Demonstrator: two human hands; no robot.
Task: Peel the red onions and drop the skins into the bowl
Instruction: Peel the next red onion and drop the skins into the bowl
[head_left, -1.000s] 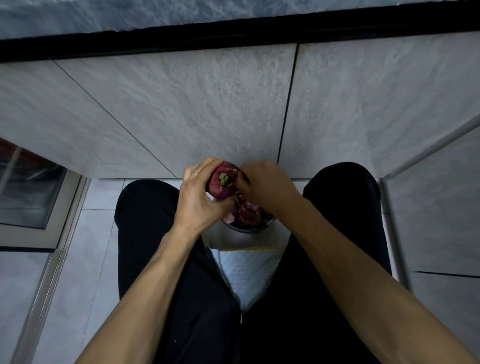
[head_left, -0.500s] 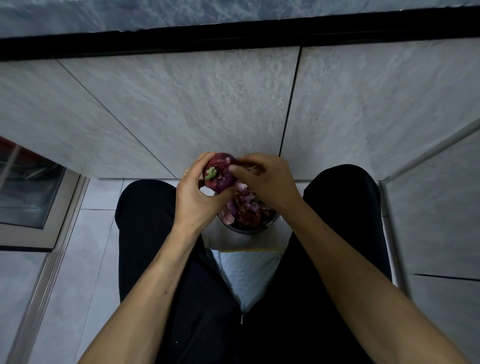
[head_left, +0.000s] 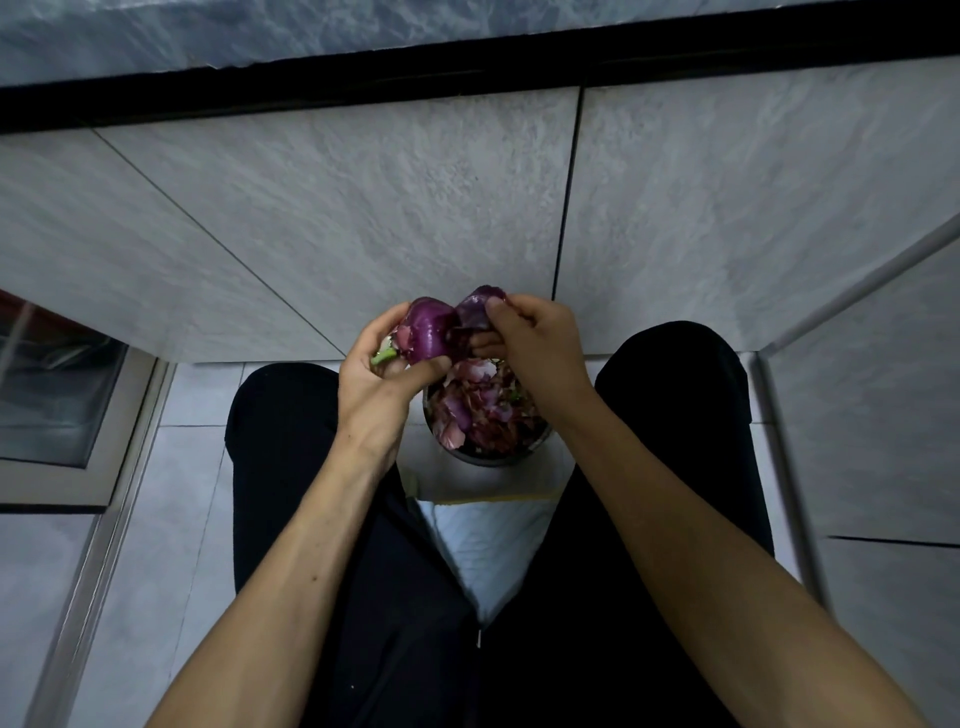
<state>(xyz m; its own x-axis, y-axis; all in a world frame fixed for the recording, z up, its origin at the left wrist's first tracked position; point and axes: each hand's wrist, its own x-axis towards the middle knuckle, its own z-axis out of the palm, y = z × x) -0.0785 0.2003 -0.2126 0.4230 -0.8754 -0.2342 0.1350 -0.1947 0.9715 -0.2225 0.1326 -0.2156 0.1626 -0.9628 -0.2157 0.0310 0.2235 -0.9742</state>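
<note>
Left hand (head_left: 382, 374) gripping onion (head_left: 427, 328), fingers curled round it, green stub at 9 o'clock. Right hand (head_left: 535, 343) pinching skin (head_left: 478, 312), peeled to onion's 2 o'clock, still attached. Both held above bowl (head_left: 488, 457) of skins, bowl between knees at 6 o'clock of onion.

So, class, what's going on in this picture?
A seated person is peeling a red onion over a bowl between their knees. The left hand grips the onion while the right hand pinches a purple skin being pulled away from it. The bowl already holds plenty of peelings.
</note>
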